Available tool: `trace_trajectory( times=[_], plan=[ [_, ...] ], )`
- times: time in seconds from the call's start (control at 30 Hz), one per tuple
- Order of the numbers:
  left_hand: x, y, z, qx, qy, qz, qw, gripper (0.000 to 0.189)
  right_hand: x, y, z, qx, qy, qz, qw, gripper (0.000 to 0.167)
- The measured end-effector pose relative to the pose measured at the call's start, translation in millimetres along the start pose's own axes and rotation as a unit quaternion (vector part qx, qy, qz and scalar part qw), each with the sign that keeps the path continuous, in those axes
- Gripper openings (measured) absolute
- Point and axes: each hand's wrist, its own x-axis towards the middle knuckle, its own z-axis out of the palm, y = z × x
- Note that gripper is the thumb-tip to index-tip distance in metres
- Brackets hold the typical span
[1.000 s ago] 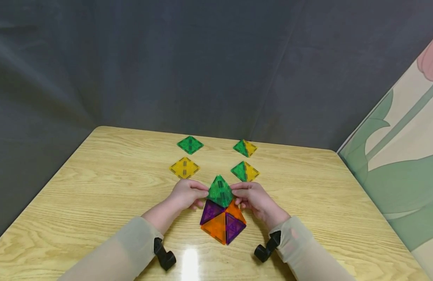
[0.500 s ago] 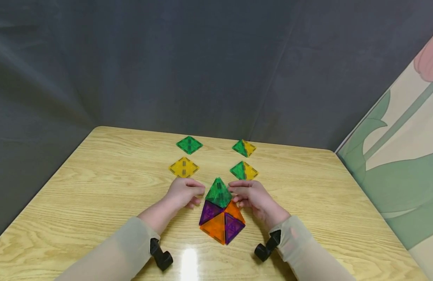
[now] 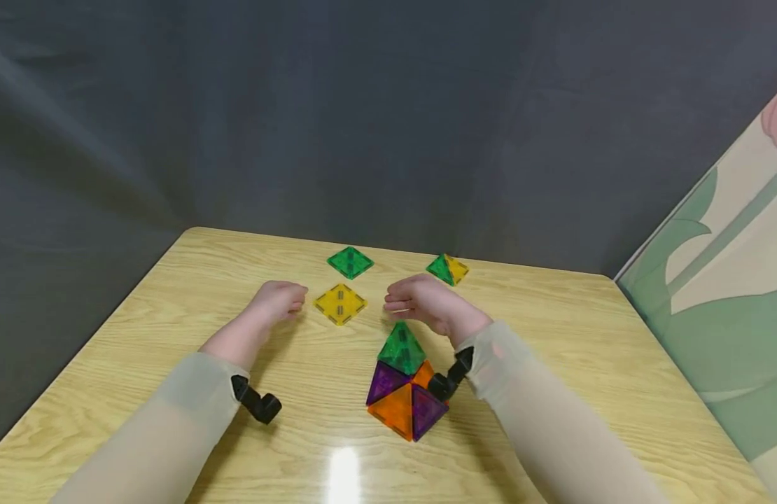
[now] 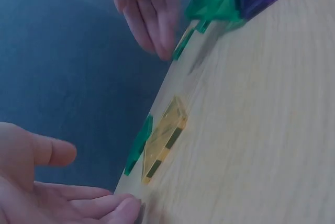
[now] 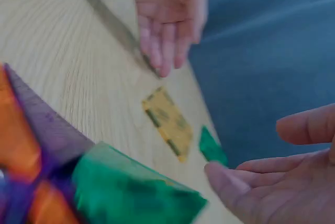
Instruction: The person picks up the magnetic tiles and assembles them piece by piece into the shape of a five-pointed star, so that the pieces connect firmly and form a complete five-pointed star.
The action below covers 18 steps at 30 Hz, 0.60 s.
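A cluster of magnetic tiles lies near the table's middle. It has orange triangles (image 3: 393, 411), purple triangles (image 3: 387, 383) and a raised green part (image 3: 402, 348) at its far end. My left hand (image 3: 276, 302), its fingers extended, hovers just left of a flat yellow diamond of two triangular tiles (image 3: 340, 304). Beyond the green part, my right hand (image 3: 429, 302) is held over the table with straight fingers and nothing in it. Both palms face inward, as the left wrist view shows. The yellow diamond (image 5: 167, 123) sits between the hands, touched by neither.
Farther back lie a green diamond of tiles (image 3: 351, 262) and a green-and-yellow one (image 3: 448, 269). The right hand and forearm cover part of the table. A dark curtain (image 3: 376, 126) hangs behind the wooden table (image 3: 206, 294), and a floral panel (image 3: 729, 280) stands at right.
Both hands have let go of the green part and moved forward, the left also leftward. The nearer green-and-yellow diamond is now hidden by the right hand. The cluster stays put.
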Motion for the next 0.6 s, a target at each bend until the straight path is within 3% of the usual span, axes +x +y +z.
trace_trajectory(
  times=[0.1, 0.2, 0.37, 0.6],
  plan=[
    [7.8, 1.7, 2.9, -0.009, -0.025, -0.018, 0.9995, 0.058, 19.7, 2, 10, -0.015, 0.015, 0.035, 0.9992, 0.013],
    [11.4, 3.6, 7.8, -0.011, -0.041, -0.028, 0.9987, 0.058, 30.7, 4, 14, -0.002, 0.035, 0.058, 0.9977, 0.011],
    [12.9, 6.6, 12.9, -0.022, -0.050, -0.037, 0.9978, 0.055, 33.6, 6, 13, 0.038, 0.035, 0.067, 0.9964, 0.043],
    [16.5, 4.4, 13.7, -0.065, -0.024, -0.047, 0.9965, 0.055, 33.3, 6, 16, 0.067, 0.035, 0.061, 0.9952, 0.047]
  ],
)
